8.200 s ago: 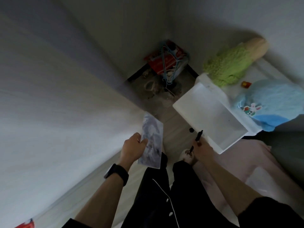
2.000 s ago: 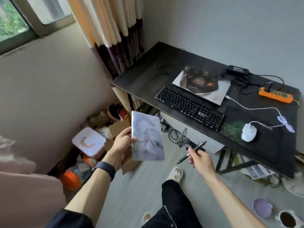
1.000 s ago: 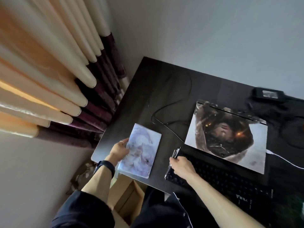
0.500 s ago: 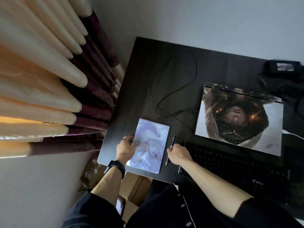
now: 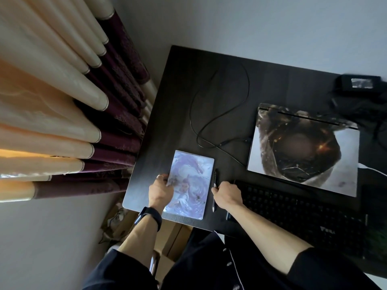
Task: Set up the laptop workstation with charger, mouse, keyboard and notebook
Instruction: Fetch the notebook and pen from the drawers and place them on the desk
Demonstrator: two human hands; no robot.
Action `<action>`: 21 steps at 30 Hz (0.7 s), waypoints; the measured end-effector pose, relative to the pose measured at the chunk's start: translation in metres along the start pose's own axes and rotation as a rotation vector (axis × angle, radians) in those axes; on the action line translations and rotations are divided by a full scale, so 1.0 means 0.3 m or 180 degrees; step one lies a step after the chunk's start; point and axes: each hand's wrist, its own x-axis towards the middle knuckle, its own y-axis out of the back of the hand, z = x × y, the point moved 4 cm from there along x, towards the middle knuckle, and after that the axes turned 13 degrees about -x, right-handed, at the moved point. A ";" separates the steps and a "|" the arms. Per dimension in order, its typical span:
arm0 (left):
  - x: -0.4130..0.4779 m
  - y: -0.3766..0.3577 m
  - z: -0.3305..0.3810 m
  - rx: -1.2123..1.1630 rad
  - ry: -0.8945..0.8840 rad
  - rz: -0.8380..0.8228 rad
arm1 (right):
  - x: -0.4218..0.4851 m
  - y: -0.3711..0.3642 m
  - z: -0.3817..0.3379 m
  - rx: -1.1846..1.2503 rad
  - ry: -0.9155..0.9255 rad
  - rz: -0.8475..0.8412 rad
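I'm on the notebook step. The notebook (image 5: 189, 184) lies flat by the near left corner of the desk (image 5: 167, 122). My left hand (image 5: 160, 192) holds its left edge, thumb on the cover and fingers curled at the side. My right hand (image 5: 227, 194) is curled round a slim dark pen (image 5: 215, 178), which runs parallel just beside the notebook's right edge, between it and the keyboard (image 5: 293, 210). Next, I judge, both hands need only loosen and lift clear without nudging either.

The cover is glossy, pale lilac with swirling art and rounded corners. The desk is matte dark woodgrain. The closed laptop (image 5: 303, 151), with its printed lid, sits behind the keyboard. The blocky black charger brick (image 5: 360, 84) is at the far right corner.
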 end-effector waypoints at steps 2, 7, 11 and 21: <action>0.006 0.001 0.005 0.0024 -0.0014 0.0009 | 0.007 0.004 -0.001 -0.0028 0.0007 0.0027; 0.012 0.001 0.003 0.0063 0.0031 0.0027 | 0.005 0.014 -0.001 -0.0122 -0.0014 0.0071; 0.026 0.002 0.015 0.0117 0.0012 0.0035 | 0.012 0.017 0.001 -0.0051 0.0015 0.0090; 0.028 -0.008 0.023 0.0204 -0.0018 0.0057 | 0.034 -0.012 -0.003 0.0215 0.0107 0.0041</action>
